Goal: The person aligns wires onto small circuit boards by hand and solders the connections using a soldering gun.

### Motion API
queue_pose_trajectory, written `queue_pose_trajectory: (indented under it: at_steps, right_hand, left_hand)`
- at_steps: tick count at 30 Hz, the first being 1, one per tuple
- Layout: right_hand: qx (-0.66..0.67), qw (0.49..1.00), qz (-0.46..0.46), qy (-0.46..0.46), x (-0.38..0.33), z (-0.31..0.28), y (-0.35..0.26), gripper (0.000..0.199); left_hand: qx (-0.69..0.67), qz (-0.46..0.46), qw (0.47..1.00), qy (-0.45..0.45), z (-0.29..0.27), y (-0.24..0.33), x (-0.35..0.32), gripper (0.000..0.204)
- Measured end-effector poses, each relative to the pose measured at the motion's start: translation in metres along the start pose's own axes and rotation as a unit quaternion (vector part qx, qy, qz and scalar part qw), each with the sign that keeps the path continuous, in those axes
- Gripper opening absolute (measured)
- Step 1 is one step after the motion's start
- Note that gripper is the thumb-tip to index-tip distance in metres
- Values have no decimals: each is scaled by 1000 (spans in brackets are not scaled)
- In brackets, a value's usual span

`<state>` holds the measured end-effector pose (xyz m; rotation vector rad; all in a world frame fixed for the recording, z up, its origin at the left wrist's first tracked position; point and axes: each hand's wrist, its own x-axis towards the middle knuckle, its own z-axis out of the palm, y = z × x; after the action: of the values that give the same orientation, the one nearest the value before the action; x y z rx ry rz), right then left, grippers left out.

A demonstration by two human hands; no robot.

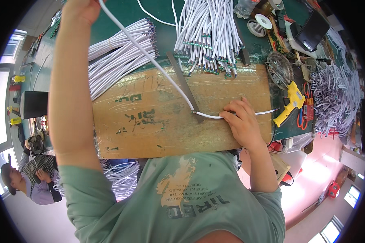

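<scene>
My right hand (241, 121) rests on the cardboard, thumb and fingers closed on a short piece of white cable (209, 116) whose thin wire end sticks out to the right. The left end of that piece meets a longer white cable (150, 58) at a small dark joint (194, 112). From there the longer cable slants up toward my left hand (83, 10) at the upper left. This hand is closed on the cable, its fingertips partly cut off by the picture's edge. A flat metal strip (184, 83) lies under the cable near the joint.
Brown cardboard (142, 141) covers the front of the green table. White cable bundles (123, 56) lie behind it, more (211, 32) at the back. To the right are a yellow glue gun (290, 104), a round metal dish (279, 67) and a cable heap (336, 95). Another person (32, 182) sits at left.
</scene>
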<state>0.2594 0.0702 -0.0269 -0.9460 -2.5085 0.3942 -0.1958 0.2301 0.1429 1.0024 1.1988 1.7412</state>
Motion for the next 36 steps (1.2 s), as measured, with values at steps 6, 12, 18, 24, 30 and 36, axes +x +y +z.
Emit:
queue_pose_trajectory:
  at_steps: [6, 12, 18, 24, 30, 36]
  right_hand:
    - [12, 1000, 18, 1, -7, 2, 2, 22]
    - [9, 1000, 14, 1, -7, 2, 4, 24]
    - [19, 1000, 4, 6, -5, 3, 5, 26]
    - [27, 999, 22, 22, -7, 6, 6, 29]
    - [9, 999, 7, 36, -2, 2, -1, 30]
    - [63, 997, 3, 42, 15, 21, -28, 32]
  left_hand:
    - [43, -49, 986, -157, 64, 38, -20, 23]
    - [147, 183, 953, -191, 115, 9, -30, 48]
    - [512, 207, 824, -130, 119, -47, 10, 60]
    - [682, 63, 720, -111, 80, -100, -44, 53]
    - [597, 99, 790, -99, 13, -110, -129, 27]
    - [638, 102, 758, -91, -9, -143, -162, 24]
